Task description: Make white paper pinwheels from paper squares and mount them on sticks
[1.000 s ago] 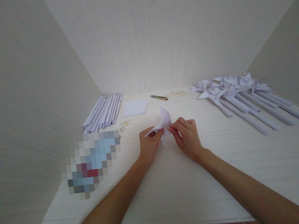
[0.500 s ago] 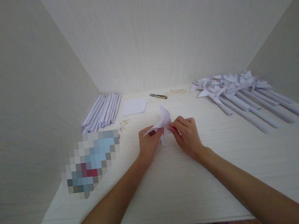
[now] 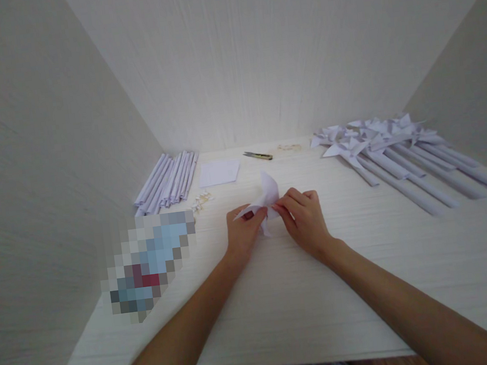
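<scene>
The folded piece (image 3: 267, 194) in my fingers (image 3: 260, 213) is thin matt white paper. Left of it lie rolled paper tubes (image 3: 167, 182); the surface (image 3: 285, 307) under it looks like pale, matt wood grain.

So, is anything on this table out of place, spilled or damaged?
Nothing stands out. Both hands pinch the folded paper piece; paper rolls lie bundled at left, finished pinwheels in a row at right.

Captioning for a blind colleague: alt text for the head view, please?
Both hands, left and right, pinch a folded white paper above a pale table. Paper rolls lie far left, pinwheels far right.
</scene>
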Available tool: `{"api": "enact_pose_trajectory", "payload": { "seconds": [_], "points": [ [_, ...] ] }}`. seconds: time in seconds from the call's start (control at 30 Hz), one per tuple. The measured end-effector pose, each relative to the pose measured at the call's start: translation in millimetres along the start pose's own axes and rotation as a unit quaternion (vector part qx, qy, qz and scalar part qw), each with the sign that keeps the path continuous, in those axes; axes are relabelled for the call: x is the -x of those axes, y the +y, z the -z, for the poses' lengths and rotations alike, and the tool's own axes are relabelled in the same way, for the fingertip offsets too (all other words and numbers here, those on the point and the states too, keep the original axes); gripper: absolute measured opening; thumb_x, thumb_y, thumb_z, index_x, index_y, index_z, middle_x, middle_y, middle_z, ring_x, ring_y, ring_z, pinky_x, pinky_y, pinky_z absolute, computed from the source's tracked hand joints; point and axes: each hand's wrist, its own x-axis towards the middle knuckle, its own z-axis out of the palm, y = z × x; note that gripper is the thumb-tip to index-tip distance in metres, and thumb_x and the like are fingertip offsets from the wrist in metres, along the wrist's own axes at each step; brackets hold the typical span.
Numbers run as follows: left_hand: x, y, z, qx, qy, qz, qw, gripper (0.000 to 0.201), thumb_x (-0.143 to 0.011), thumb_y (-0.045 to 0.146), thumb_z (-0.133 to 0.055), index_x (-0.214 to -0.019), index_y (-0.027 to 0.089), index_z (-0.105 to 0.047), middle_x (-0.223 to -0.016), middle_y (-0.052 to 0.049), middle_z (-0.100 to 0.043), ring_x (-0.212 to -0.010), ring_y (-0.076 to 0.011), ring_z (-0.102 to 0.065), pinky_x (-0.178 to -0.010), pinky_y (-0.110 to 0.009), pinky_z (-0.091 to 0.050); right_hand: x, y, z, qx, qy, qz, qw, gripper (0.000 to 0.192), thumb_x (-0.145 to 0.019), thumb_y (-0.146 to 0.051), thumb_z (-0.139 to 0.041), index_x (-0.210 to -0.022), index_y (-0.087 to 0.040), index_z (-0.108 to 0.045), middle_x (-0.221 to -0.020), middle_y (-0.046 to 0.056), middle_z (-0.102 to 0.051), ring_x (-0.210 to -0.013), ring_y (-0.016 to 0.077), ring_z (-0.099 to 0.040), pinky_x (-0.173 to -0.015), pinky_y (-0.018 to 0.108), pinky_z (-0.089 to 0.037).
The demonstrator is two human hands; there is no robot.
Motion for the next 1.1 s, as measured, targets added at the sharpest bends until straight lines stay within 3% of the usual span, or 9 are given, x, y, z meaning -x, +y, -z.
{"api": "enact_pose_trajectory", "payload": {
  "seconds": [0.9, 1.1],
  "points": [
    [-0.8, 3.3, 3.6, -0.029, -0.038, 0.003, 0.999, 0.01, -0.054, 0.022, -0.061, -0.052, 0.013, -0.057, -0.047, 0.004, -0.05, -0.047, -0.0079, -0.045, -0.05, -0.021, -0.038, -0.5, 1.6, 1.9, 0.002, -0.032, -0.016, 0.999, 0.02, -0.084, -0.02, -0.042, -0.069, -0.015, -0.055, -0.071, 0.003, -0.056, -0.067, 0.0138, -0.048, -0.065, 0.029, -0.026],
    [-0.3, 5.4, 2.0, -0.037, -0.026, 0.008, 0.999, 0.009, -0.052, 0.021, -0.061, -0.05, 0.013, -0.057, -0.046, 0.004, -0.05, -0.047, -0.0083, -0.046, -0.05, -0.022, -0.038, -0.9, 1.7, 1.9, -0.001, -0.036, -0.017, 0.999, 0.019, -0.084, -0.02, -0.043, -0.07, -0.015, -0.055, -0.071, 0.003, -0.057, -0.067, 0.0136, -0.048, -0.065, 0.028, -0.025]
  ]
}}
